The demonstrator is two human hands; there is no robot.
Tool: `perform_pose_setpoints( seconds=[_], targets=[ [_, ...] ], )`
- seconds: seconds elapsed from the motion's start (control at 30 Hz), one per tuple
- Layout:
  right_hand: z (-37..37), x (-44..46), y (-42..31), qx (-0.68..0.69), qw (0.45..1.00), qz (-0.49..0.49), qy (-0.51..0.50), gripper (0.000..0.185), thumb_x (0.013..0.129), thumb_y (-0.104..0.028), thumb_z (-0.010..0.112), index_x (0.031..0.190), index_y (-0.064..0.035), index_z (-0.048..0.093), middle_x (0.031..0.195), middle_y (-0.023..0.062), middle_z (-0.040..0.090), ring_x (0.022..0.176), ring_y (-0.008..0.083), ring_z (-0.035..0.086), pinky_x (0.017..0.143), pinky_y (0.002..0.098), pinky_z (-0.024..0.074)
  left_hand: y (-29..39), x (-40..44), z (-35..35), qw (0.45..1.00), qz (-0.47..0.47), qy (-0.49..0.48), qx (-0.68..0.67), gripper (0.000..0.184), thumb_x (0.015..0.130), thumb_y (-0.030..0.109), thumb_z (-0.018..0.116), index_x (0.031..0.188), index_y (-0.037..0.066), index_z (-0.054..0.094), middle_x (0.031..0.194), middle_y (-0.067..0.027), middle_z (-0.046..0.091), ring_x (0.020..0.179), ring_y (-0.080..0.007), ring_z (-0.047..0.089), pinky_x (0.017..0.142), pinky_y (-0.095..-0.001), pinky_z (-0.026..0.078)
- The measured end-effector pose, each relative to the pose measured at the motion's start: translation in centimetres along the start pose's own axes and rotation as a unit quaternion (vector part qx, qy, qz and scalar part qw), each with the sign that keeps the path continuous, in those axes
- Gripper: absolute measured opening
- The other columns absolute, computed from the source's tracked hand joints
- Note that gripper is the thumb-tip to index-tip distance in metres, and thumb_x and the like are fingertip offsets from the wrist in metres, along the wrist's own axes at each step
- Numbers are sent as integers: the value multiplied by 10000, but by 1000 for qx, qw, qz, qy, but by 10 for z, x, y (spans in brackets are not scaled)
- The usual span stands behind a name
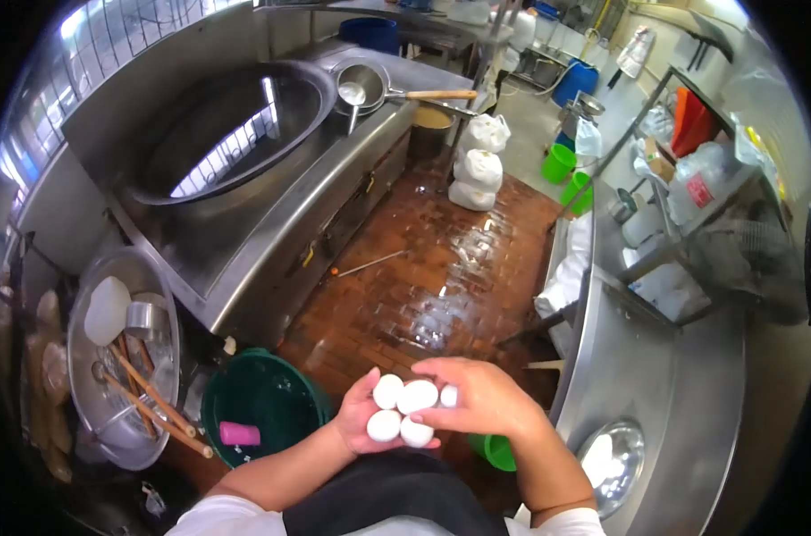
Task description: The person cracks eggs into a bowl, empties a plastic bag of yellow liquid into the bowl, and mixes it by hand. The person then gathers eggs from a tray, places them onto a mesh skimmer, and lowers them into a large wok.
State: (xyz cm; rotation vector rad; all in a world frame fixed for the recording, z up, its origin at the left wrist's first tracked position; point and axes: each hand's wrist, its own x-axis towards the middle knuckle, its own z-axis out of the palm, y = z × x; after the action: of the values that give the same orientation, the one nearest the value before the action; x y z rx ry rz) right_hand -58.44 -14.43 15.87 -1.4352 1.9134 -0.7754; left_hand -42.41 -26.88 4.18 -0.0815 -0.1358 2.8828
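Note:
Several white eggs are gathered in front of my apron at the lower middle of the view. My left hand is cupped beneath them, palm up, with the fingers curled round the group. From the other side my right hand closes over the eggs, its fingers and thumb around the one at the right. That egg is partly covered by the fingers. Both hands are held above the wet brown tile floor, close to my body.
A large dark wok is set in the steel stove at the left. Ladles with long handles lie in the steel basin. A dark green tub holds a pink object. A steel counter with a metal bowl runs along the right.

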Motion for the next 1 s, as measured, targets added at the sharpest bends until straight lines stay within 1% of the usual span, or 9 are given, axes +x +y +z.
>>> perform_pose_setpoints(
  seconds=[0.23, 0.27, 0.4, 0.57, 0.6, 0.7, 0.77, 0.9, 1.0],
  targets=[
    [-58, 87, 30, 43, 997, 48, -39, 647, 738, -398, 784, 1237, -30, 598, 855, 135, 655, 796, 291, 663, 742, 365, 523, 66, 61, -1, 996, 60, -65, 4, 804, 849, 655, 549, 1396, 74, 459, 1380, -157, 515, 1248, -403, 506, 1045, -641, 362],
    [-63, 102, 37, 49, 998, 20, -38, 617, 752, -357, 798, 1234, -28, 601, 812, 91, 635, 753, 210, 640, 709, 321, 514, 78, 67, 0, 994, 63, -93, -14, 807, 854, 646, 550, 1405, 66, 446, 1374, -181, 513, 1256, -434, 491, 1045, -618, 377],
    [-84, 173, 46, 121, 991, 46, -38, 530, 785, -252, 797, 1228, -33, 605, 824, 10, 608, 710, 75, 550, 652, 237, 471, 134, 85, -11, 991, 77, -112, 3, 883, 837, 678, 546, 1462, 77, 379, 1412, -219, 474, 1323, -452, 420, 1081, -625, 318],
    [-106, 288, 81, 390, 914, 111, 7, 347, 886, -157, 653, 1192, -15, 571, 854, 41, 643, 789, 105, 624, 643, 256, 514, 215, 77, -6, 977, 147, -156, 22, 820, 857, 645, 550, 1432, 72, 433, 1549, -216, 255, 1330, -455, 408, 1067, -617, 344],
    [-106, 312, 90, 398, 911, 110, -2, 313, 880, -143, 594, 1165, -18, 560, 931, 75, 646, 823, 157, 641, 661, 286, 539, 229, 72, -6, 974, 157, -160, 34, 812, 859, 641, 551, 1428, 72, 440, 1562, -212, 226, 1332, -455, 405, 1065, -615, 349],
    [-88, 375, 91, 512, 842, 158, -62, 350, 819, -86, 557, 1162, -16, 546, 1008, 108, 638, 893, 216, 647, 700, 317, 557, 258, 50, 3, 962, 245, -114, 35, 854, 852, 641, 568, 1436, 40, 399, 1492, -199, 365, 1273, -441, 477, 1008, -578, 432],
    [-63, 421, 104, 550, 798, 172, -177, 443, 728, -17, 514, 1171, -26, 534, 1080, 137, 627, 987, 274, 639, 790, 386, 560, 269, 33, 4, 949, 299, -96, 38, 845, 852, 645, 566, 1435, 53, 411, 1523, -211, 295, 1292, -453, 448, 1025, -587, 409],
    [13, 511, 71, 451, 814, 175, -322, 460, 728, 8, 515, 1181, -60, 546, 1078, 117, 624, 986, 246, 635, 821, 394, 548, 272, 4, -5, 891, 446, -69, 46, 833, 834, 681, 558, 1419, 96, 463, 1570, -222, 191, 1320, -464, 416, 1051, -633, 354],
    [85, 556, 16, 148, 925, 48, -346, 406, 789, -134, 643, 1188, -81, 586, 1080, 117, 638, 986, 222, 631, 828, 352, 535, 267, -14, -6, 835, 550, -11, 35, 838, 798, 718, 566, 1386, 124, 506, 1564, -225, 205, 1291, -474, 446, 1037, -667, 344]
  ],
)
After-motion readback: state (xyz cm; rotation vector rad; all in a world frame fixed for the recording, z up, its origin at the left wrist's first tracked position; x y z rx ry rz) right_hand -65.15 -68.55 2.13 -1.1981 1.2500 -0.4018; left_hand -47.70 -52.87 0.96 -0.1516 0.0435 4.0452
